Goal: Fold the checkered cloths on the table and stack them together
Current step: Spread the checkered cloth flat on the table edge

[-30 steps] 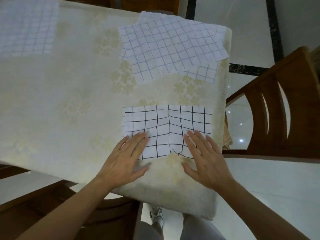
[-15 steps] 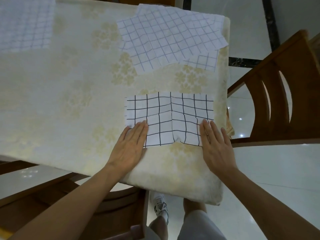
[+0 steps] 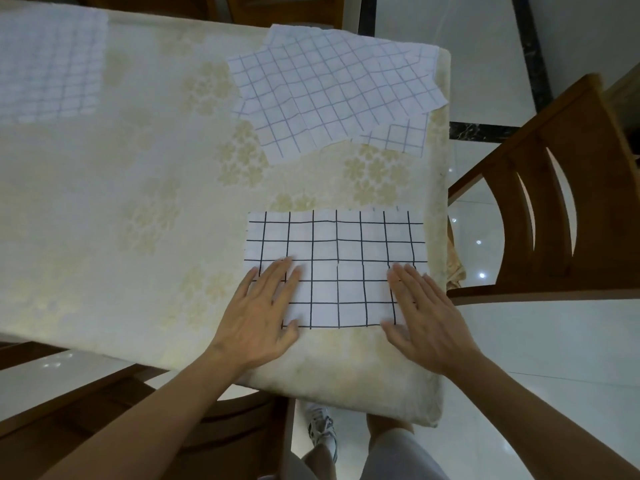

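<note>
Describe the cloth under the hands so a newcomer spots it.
On the cream-clothed table, go to the near right corner. The black-grid cloth lies flat under the left hand and right hand; its bold black lines differ from the faint blue-grid cloths farther back.

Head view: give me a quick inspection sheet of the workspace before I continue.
Surface: table under a cream floral cover.
Job's things: black-checked cloth lying flat near the right edge; blue-checked cloths overlapping and unfolded beyond it; pale checked cloth at far left.
Clutter: nothing seen.
Grips: left hand and right hand flat, pressing the black-checked cloth's near corners.
Cables: nothing seen.
Surroundings: wooden chair to the right; tiled floor, glossy.
</note>
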Action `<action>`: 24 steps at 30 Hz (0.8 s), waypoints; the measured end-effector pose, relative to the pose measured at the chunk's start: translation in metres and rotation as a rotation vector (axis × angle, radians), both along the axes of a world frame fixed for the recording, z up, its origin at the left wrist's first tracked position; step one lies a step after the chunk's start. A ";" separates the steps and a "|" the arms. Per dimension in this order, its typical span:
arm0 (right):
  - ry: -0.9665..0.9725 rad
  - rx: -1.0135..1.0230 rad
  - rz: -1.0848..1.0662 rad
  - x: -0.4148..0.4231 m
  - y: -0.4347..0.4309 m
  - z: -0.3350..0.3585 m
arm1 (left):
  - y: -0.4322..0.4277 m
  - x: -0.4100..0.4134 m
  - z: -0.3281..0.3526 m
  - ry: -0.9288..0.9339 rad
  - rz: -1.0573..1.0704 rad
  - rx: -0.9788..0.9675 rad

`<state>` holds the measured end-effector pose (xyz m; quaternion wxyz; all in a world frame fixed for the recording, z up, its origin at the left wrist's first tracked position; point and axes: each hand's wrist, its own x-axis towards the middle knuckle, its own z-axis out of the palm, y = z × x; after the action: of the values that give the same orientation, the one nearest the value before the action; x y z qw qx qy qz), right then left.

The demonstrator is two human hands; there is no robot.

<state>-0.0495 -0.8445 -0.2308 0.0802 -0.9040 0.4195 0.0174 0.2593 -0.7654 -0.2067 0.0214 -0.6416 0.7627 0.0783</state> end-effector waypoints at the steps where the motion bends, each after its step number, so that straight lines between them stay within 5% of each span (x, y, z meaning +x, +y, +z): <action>1: -0.017 0.007 -0.006 0.008 -0.005 0.000 | -0.010 -0.006 0.000 0.017 -0.001 -0.019; 9: -0.121 0.022 -0.158 0.086 -0.063 -0.024 | -0.090 -0.043 -0.037 0.028 0.132 0.033; 20: 0.036 0.015 -0.286 0.038 -0.105 -0.035 | -0.071 0.014 -0.045 -0.003 0.457 0.020; 24: 0.050 -0.034 -0.180 0.055 -0.095 -0.035 | -0.070 -0.028 -0.036 0.023 0.315 -0.054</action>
<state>0.0051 -0.9391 -0.2654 0.0554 -0.8633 0.5010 0.0257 0.2317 -0.8358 -0.2432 -0.0173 -0.7527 0.6547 0.0673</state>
